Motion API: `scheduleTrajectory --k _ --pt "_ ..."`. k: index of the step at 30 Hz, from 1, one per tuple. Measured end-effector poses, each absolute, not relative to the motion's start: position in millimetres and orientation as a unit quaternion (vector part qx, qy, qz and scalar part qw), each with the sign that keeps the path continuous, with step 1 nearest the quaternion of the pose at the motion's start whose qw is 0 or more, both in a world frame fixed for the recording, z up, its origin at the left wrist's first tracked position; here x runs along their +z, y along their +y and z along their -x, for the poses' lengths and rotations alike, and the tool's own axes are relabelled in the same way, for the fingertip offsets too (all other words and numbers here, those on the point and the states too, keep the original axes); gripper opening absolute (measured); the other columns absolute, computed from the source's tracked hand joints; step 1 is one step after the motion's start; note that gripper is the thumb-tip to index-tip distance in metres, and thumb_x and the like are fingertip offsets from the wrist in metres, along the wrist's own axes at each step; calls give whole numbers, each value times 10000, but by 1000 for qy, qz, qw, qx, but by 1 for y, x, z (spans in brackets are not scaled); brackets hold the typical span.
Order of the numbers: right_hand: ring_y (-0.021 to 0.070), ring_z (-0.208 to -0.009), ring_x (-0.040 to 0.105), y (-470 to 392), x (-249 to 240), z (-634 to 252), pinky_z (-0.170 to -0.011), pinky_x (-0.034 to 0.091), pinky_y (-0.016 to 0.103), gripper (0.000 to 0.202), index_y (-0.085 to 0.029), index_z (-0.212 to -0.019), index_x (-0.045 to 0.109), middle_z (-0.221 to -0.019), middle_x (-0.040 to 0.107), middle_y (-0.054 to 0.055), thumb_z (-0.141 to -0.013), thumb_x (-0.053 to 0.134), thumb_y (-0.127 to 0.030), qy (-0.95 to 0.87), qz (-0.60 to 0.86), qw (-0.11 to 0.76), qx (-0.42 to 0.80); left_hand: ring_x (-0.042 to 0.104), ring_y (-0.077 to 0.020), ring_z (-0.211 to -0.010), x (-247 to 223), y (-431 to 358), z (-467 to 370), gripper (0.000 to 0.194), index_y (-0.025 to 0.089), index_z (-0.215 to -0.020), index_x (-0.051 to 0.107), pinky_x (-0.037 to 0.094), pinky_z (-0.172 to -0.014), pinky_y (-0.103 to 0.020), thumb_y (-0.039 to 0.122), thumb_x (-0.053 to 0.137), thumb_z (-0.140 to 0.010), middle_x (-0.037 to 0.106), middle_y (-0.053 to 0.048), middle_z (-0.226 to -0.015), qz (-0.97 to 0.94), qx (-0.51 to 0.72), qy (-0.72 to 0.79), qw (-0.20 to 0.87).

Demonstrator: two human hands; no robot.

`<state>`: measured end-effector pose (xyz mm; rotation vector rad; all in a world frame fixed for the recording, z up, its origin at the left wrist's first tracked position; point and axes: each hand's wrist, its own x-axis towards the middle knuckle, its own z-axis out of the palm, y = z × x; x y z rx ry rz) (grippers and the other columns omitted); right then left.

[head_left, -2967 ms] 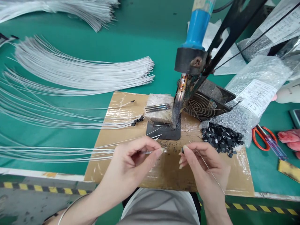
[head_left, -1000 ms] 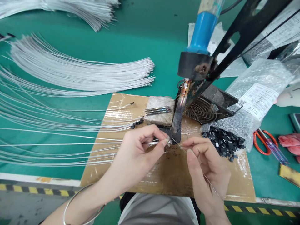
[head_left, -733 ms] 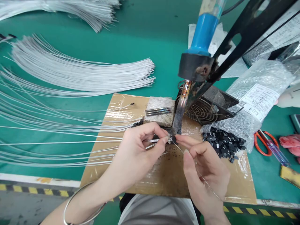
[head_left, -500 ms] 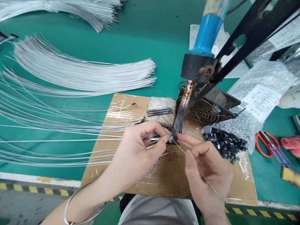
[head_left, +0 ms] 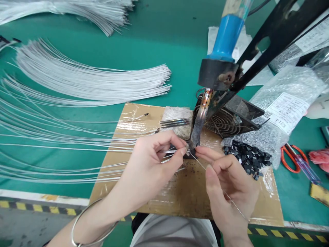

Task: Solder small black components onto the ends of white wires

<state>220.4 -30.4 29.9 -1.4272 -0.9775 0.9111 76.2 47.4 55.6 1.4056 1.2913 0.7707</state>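
A soldering iron (head_left: 199, 123) with a blue handle hangs from a black stand, its dark tip pointing down between my hands. My left hand (head_left: 156, 161) pinches the end of a thin white wire (head_left: 102, 148) just left of the tip; the small part at its fingertips is mostly hidden. My right hand (head_left: 228, 185) is closed on a strand of solder wire (head_left: 197, 161), which runs from near the tip back across the palm. Its outstretched fingertips are close to the iron's tip. Other white wires (head_left: 110, 166) run under my left hand.
A cardboard sheet (head_left: 154, 202) lies under the work. Behind the iron is a black fan (head_left: 221, 120). Black small pieces (head_left: 248, 159) lie in a heap on the right, near red-handled scissors (head_left: 285, 161) and a bubble-wrap bag (head_left: 300, 85). A thick wire bundle (head_left: 97, 80) lies at back left.
My right hand has shifted slightly to the right, still with the solder wire. My left hand stays nearly in place at the iron's tip.
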Motion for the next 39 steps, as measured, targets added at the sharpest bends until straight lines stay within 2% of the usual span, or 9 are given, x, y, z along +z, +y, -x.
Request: scheduleTrajectory --k 6,15,22,29,35,39 --pt "205 -1127 772 -31 28 -223 -1012 596 383 198 -247 -806 583 -1211 805 12 -945 631 -114 -433 590 563 384 607 -155 -615 56 46 -75 111 176 -726 697 374 -522 -268 224 660 -819 735 -29 -718 -591 314 544 506" --pt "252 -1145 767 -31 29 -222 -1037 599 461 183 -240 -808 587 -1196 808 66 -940 631 -121 -426 595 565 381 627 -159 -644 56 46 -75 91 178 -744 700 417 -558 -271 203 663 -823 744 -29 -752 -588 324 537 511" --pt "233 -1129 778 -30 25 -223 -1006 624 417 183 -241 -818 589 -1209 809 52 -942 637 -115 -449 587 565 368 642 -161 -650 56 47 -74 92 179 -740 699 432 -573 -275 198 660 -821 753 -31 -755 -588 330 532 513" --pt "233 -1135 770 -31 31 -218 -1034 594 432 189 -244 -802 581 -1192 810 44 -942 630 -127 -415 601 568 380 660 -175 -664 56 44 -74 109 181 -736 703 391 -530 -279 210 648 -825 769 -42 -788 -603 325 541 488" --pt "229 -1144 763 -31 27 -219 -1056 578 440 190 -243 -810 576 -1196 808 45 -946 627 -120 -417 603 566 378 653 -169 -667 55 45 -76 101 181 -744 707 440 -585 -279 185 648 -825 767 -34 -768 -605 326 541 484" --pt "198 -1137 765 -31 24 -220 -1057 577 397 195 -247 -824 582 -1208 802 15 -952 631 -107 -435 594 566 370 671 -183 -675 54 45 -75 107 180 -734 704 391 -537 -283 210 649 -821 773 -48 -783 -603 321 544 487"
